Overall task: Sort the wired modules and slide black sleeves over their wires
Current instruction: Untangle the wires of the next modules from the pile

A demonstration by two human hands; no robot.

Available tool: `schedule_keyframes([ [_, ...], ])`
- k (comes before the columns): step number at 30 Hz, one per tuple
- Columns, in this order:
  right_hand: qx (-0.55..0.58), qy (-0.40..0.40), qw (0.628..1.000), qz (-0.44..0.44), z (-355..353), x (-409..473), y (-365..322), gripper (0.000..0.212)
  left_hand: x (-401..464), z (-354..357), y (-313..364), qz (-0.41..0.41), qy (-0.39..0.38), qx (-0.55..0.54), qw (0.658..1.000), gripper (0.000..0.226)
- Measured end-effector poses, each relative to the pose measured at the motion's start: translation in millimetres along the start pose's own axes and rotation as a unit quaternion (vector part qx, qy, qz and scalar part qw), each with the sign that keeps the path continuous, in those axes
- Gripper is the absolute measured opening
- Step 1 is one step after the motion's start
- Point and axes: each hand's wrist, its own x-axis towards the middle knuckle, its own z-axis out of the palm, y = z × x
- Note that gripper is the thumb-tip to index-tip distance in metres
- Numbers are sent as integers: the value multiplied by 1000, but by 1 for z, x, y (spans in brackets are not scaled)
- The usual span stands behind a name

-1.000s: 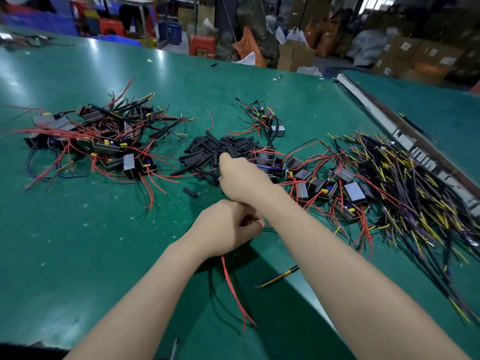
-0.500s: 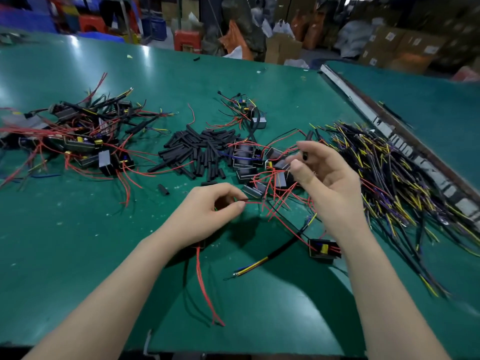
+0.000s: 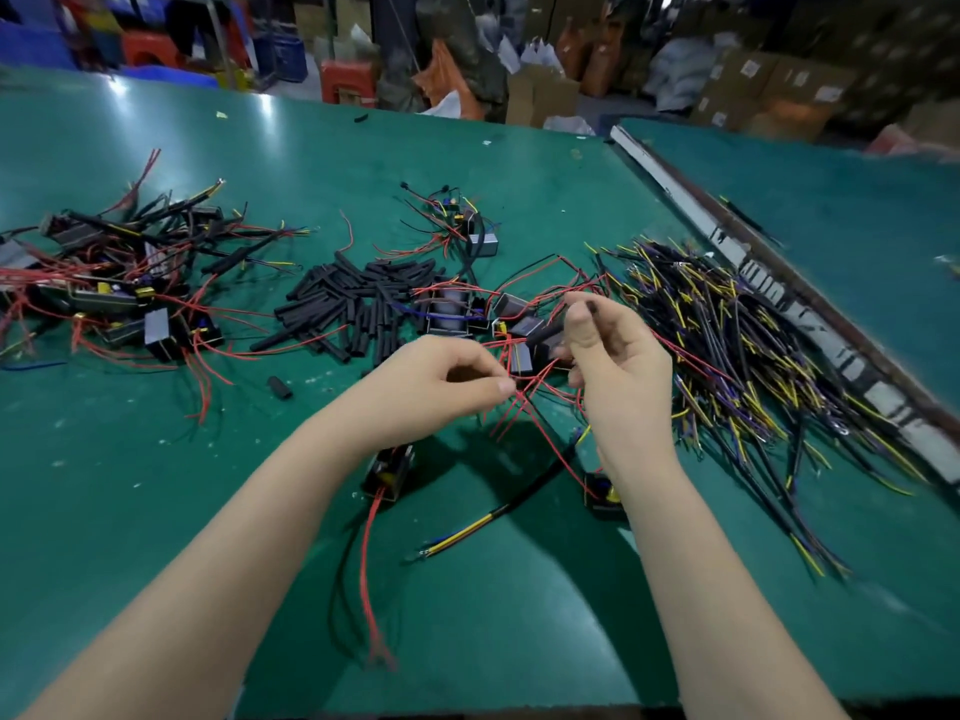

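Sleeve goes on the red wire

Left hand pinches red wires at mid frame. Right hand pinches a black sleeve just right of them. Spare sleeves lie above. Hold one wire end straight, line up the sleeve's hole, push slowly

This is a factory workshop. A big green bench holds heaps of wired parts. Far past the hands, cardboard boxes and plastic stools crowd the floor.
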Motion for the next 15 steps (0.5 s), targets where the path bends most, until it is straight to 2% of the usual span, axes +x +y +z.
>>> schedule_keyframes([
  [2, 20, 20, 1000, 13, -2, 2, -2, 9, 2, 6, 3, -30, 26, -144, 989, 14],
  [3, 37, 26, 999, 20, -3, 3, -3, 10, 1, 7, 4, -52, 33, -233, 970, 15],
  [5, 88, 27, 995, 43, -4, 4, -5, 12, -3, 7, 5, -79, 27, -412, 907, 6],
  [6, 110, 24, 992, 56, -5, 4, -5, 14, -4, 4, 5, -75, 16, -483, 872, 8],
  [7, 125, 18, 989, 70, -5, 4, -6, 16, -7, 1, 5, -66, 1, -536, 841, 16],
  [9, 135, 0, 987, 91, -3, 2, -6, 22, -10, -2, 6, -50, -14, -585, 809, 31],
  [12, 119, -21, 988, 93, 0, 0, -6, 25, -11, 5, 8, -50, 14, -586, 809, 25],
  [15, 119, -28, 990, 70, 1, -2, -8, 25, -12, 15, 8, -33, 34, -545, 837, 23],
])
